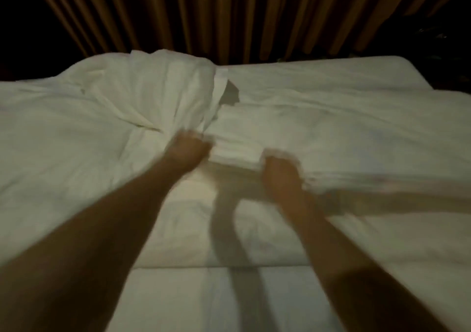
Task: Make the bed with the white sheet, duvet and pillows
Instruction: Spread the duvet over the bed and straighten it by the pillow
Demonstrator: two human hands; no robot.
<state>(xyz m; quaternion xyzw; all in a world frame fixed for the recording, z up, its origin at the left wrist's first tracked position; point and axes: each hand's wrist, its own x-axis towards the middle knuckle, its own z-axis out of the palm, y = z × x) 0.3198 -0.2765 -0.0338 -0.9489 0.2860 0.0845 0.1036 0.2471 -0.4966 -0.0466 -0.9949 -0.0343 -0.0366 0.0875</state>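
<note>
Both hands, left hand (188, 148) and right hand (280, 176), blurred, seem to grip the bunched white cotton duvet (158, 102) mid-bed; finger state uncertain. Spreading step; next, pull it flat.

Motion blur smears both the left hand (187, 148) and right hand (280, 176); fingers indistinct against bunched white duvet (237, 150); grips uncertain.

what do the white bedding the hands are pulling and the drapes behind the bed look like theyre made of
White bedding: thin woven cloth, probably cotton or a blend, matte; it creases finely and bunches where the left hand and right hand grip it.
Drapes: heavier brownish fabric hanging in deep vertical folds; dim light hides the weave.
</note>
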